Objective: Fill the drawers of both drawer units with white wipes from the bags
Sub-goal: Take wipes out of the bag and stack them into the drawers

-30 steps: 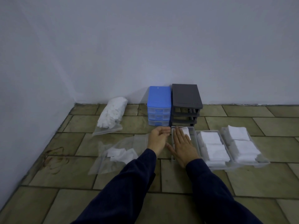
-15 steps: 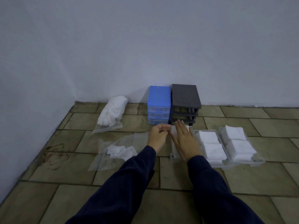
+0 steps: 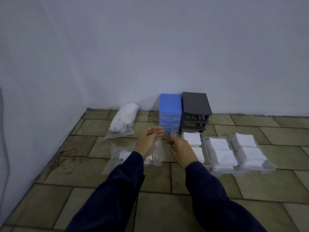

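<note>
A blue drawer unit [image 3: 170, 113] with its three drawers pushed in stands against the wall. Beside it is a grey drawer unit [image 3: 195, 106] with bare slots. Three drawers lie on the floor in front, each with stacked white wipes: the left drawer [image 3: 205, 148], the middle drawer [image 3: 217, 137] and the right drawer [image 3: 269, 165]. My left hand [image 3: 149, 139] hovers with relaxed fingers and holds nothing. My right hand [image 3: 181, 150] sits just left of the left drawer with fingers loosely bent and blurred, and nothing is seen in it.
A full clear bag of wipes [image 3: 124, 120] lies near the wall at the left. A nearly flat clear bag [image 3: 130, 154] with a few wipes lies under my left forearm. White walls close the back and left; bare tiles lie to the front.
My right hand has lifted off the wipes in the left drawer and moved left. My left hand has drawn back from the drawer's edge and opened. The camera has tilted slightly.
</note>
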